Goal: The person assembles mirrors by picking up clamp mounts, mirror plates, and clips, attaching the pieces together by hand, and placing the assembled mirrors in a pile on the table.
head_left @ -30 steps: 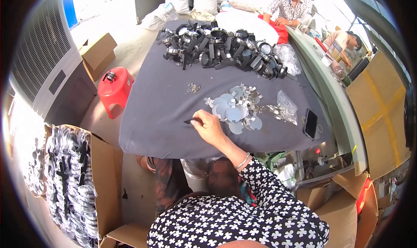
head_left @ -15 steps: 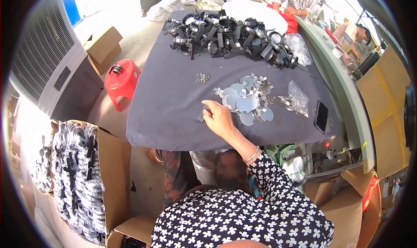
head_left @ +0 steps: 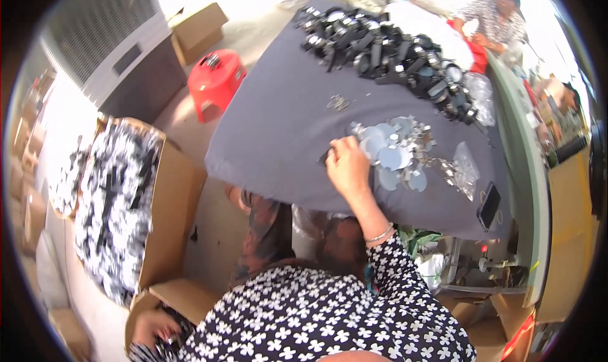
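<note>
My right hand (head_left: 349,167) rests on the grey cloth of the table, its fingers curled together. A small dark piece, too unclear to name, shows at its fingertips. Just right of it lies a heap of round grey discs (head_left: 394,158) with small metal tabs. At the lower left, my left hand (head_left: 154,327) is blurred over a small open carton (head_left: 183,297). Dark parts with a shiny glint show beside its fingers, and whether it grips one cannot be made out.
Black parts with round metal rings (head_left: 386,55) are heaped along the table's far side. A phone (head_left: 489,207) lies near the right edge. On the left are a red stool (head_left: 217,83) and a carton full of wrapped parts (head_left: 117,210). Other people sit beyond.
The view has shifted and turned, so the table appears farther right. My left hand has come into view over the small carton. My right hand stays near the discs, fingers still curled.
</note>
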Action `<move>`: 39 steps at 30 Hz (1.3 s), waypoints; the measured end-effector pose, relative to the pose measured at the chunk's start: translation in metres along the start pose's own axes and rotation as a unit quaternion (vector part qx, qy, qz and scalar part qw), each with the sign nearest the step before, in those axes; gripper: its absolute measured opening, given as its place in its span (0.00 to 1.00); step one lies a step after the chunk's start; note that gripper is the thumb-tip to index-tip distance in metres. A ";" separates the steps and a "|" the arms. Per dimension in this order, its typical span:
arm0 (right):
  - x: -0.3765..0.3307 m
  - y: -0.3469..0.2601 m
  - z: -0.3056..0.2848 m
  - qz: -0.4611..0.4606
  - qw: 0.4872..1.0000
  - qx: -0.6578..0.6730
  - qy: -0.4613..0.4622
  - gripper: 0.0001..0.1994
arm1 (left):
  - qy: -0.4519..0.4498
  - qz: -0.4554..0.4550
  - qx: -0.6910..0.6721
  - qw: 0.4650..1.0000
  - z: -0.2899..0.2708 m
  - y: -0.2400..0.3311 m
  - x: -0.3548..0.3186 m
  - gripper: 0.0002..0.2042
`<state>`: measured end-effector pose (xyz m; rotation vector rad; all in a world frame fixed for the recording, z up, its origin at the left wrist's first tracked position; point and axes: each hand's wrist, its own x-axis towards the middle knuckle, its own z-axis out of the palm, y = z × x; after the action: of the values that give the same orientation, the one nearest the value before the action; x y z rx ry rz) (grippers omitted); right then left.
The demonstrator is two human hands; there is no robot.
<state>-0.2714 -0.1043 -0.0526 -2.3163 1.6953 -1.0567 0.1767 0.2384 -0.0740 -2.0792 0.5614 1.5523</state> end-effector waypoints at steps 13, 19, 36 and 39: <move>0.002 -0.064 -0.027 -0.185 0.964 0.189 0.031 0.07 | -0.091 0.654 -0.399 0.636 -0.098 0.205 -0.093 0.21; -0.021 -0.086 -0.021 -0.075 0.833 0.447 -0.317 0.13 | -0.205 0.659 -0.426 0.585 -0.066 0.317 -0.092 0.21; -0.014 -0.052 -0.014 -0.161 0.983 0.074 -0.051 0.07 | 0.126 0.691 -0.376 0.604 -0.036 0.391 -0.129 0.13; -0.003 -0.052 -0.013 0.131 0.850 0.484 -0.161 0.10 | 0.063 0.679 -0.383 0.624 -0.012 0.393 -0.129 0.14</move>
<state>-0.2371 -0.0780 -0.0213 -1.4434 0.9421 -1.0352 -0.0793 -0.0782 0.0000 -2.3492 2.2430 2.7851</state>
